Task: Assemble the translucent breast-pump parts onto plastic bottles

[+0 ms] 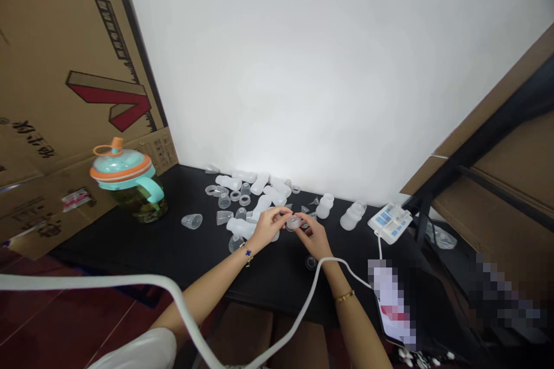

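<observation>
Left hand and right hand pinch a clear plastic piece in narrow fingers (translucent bottles lie just beside, on the black bench).

We note that the fingers of the left hand and right hand hide most of the small clear plastic piece. The flat phone-like device at lower right and the dark area beside it are pixelated beyond reading. The brown cardboard carton and thick white cable run past the picture's edges.
</observation>
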{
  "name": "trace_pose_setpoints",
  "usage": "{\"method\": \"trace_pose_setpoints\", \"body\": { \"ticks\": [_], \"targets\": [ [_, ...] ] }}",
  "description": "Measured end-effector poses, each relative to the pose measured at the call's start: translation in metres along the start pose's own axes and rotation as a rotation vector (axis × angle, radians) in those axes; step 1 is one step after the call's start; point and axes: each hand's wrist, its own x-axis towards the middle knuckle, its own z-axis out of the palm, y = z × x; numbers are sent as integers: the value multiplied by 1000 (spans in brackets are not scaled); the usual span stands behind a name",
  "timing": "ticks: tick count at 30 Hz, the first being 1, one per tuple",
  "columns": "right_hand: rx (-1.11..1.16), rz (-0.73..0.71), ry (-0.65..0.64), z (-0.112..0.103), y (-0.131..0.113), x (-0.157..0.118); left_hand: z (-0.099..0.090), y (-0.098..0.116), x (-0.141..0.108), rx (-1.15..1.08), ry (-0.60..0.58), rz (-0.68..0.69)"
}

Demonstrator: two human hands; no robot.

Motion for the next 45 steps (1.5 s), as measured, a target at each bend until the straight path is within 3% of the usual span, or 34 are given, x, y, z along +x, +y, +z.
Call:
{"method": "trace_pose_setpoints", "body": {
  "ticks": [20,28,40,45],
  "targets": [
    [39,94,139,-3,-5,0,0,3,-3,-32,-84,-39],
    [269,267,201,-4,2,2,5,0,-7,226,-155,64],
    [382,287,114,1,2,2,5,7,-8,465,-153,153],
    [402,287,76,1,0,2,4,9,-8,470,-145,147]
  ]
}}
